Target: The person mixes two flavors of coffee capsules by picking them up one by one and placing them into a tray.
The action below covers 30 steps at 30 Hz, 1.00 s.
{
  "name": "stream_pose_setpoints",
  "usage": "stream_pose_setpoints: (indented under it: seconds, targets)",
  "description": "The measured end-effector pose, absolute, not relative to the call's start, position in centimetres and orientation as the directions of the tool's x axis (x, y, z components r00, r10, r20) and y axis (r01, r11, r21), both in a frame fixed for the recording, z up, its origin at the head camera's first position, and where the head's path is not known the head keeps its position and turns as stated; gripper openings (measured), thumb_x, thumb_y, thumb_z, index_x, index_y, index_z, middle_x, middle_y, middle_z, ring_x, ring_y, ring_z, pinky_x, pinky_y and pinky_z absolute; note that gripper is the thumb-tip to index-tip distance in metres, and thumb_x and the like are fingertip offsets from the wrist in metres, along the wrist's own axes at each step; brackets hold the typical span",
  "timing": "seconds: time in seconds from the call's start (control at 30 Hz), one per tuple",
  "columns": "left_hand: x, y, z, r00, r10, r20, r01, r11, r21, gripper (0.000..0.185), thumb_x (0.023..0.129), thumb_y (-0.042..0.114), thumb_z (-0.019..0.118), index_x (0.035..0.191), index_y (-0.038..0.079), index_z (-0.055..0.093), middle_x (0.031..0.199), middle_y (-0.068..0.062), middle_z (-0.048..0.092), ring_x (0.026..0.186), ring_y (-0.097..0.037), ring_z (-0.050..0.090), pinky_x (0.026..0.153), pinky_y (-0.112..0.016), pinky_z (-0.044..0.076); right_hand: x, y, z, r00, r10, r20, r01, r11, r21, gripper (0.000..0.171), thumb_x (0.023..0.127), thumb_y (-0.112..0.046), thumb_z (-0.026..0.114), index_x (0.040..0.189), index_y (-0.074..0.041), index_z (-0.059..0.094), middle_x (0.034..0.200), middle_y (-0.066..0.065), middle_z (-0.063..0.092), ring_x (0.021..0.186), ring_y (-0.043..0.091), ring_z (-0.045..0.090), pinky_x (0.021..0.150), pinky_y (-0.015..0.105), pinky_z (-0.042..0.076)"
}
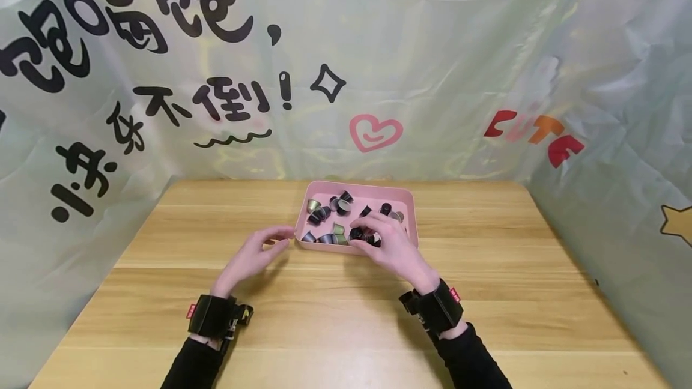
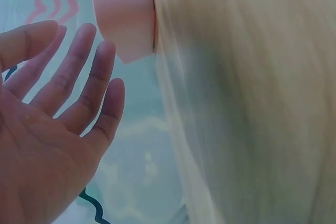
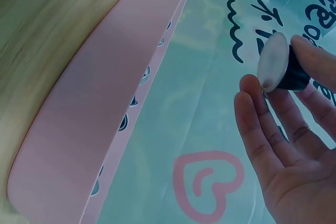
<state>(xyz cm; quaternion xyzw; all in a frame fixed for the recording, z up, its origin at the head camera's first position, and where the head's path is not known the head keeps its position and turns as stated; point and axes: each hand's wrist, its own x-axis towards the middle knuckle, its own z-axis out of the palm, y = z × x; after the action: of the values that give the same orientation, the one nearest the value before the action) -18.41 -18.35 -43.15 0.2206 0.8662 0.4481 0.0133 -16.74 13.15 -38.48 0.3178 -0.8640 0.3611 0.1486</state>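
The person's right hand is pinching a dark coffee capsule between thumb and fingertips, its silver foil lid facing out toward the wrist camera. From the head view that hand is hanging over the near edge of the pink tray, curled above the capsules lying there, and the held capsule is showing only as a dark shape under the fingers, just inside the tray's front wall.

The left hand is holding nothing. Its fingers are lying straight and loosely spread, palm turned inward, floating just off the tray's near left corner; I cannot tell whether the fingertips are touching the wall. In the left wrist view the same open palm is sitting beside the tray's rounded pink corner.

Inside the tray a scatter of capsules is lying in no order, some dark, some greenish or gold, several tipped on their sides. The tray is sitting toward the far middle of a light wooden table. Both wrists are wearing black straps, with dark sleeves behind them. A pale printed backdrop with black lettering and a pink heart is hanging round the table on three sides.
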Motion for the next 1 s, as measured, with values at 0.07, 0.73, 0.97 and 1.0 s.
stream_pose_setpoints:
  seconds: [0.07, 0.73, 0.97, 1.0]
  targets:
    - [-18.4, -18.4, -43.1, -0.904, 0.39, 0.173, 0.367, 0.504, 0.781, 0.035, 0.099, 0.008, 0.058, 0.133, 0.0, 0.059, 0.126, -0.017, 0.069, 0.116, -0.035, 0.064, 0.103, -0.057, 0.049, -16.9, 13.4, -38.5, -0.759, -0.44, 0.48, -0.651, 0.542, -0.532, 0.028, 0.086, -0.012, 0.079, 0.112, -0.007, 0.072, 0.102, 0.006, 0.07, 0.089, 0.018, 0.067, 0.081, 0.038, 0.058]
    - [-18.7, -18.2, -42.5, -0.911, 0.38, 0.159, 0.35, 0.513, 0.784, 0.034, 0.1, 0.009, 0.057, 0.133, 0.001, 0.06, 0.128, -0.018, 0.067, 0.119, -0.036, 0.062, 0.105, -0.058, 0.048, -19.1, 17.8, -39.0, -0.908, -0.233, 0.349, -0.403, 0.714, -0.573, 0.032, 0.084, -0.005, 0.078, 0.114, 0.003, 0.07, 0.095, 0.014, 0.07, 0.068, 0.012, 0.056, 0.061, 0.02, 0.045]
    - [-18.8, -18.4, -42.3, -0.921, 0.357, 0.157, 0.337, 0.525, 0.781, 0.034, 0.101, 0.01, 0.057, 0.134, 0.005, 0.06, 0.132, -0.016, 0.066, 0.122, -0.035, 0.061, 0.106, -0.059, 0.047, -19.5, 18.5, -39.0, -0.92, -0.23, 0.318, -0.374, 0.758, -0.535, 0.03, 0.085, -0.008, 0.077, 0.114, 0.001, 0.072, 0.102, 0.016, 0.073, 0.07, 0.013, 0.06, 0.063, 0.025, 0.046]
    - [-18.8, -18.5, -42.3, -0.923, 0.352, 0.158, 0.334, 0.526, 0.782, 0.034, 0.101, 0.01, 0.057, 0.134, 0.005, 0.06, 0.132, -0.017, 0.066, 0.122, -0.035, 0.061, 0.106, -0.059, 0.047, -19.5, 18.6, -39.0, -0.922, -0.235, 0.309, -0.373, 0.755, -0.539, 0.031, 0.085, -0.007, 0.076, 0.115, 0.001, 0.072, 0.102, 0.017, 0.074, 0.07, 0.014, 0.061, 0.063, 0.026, 0.048]
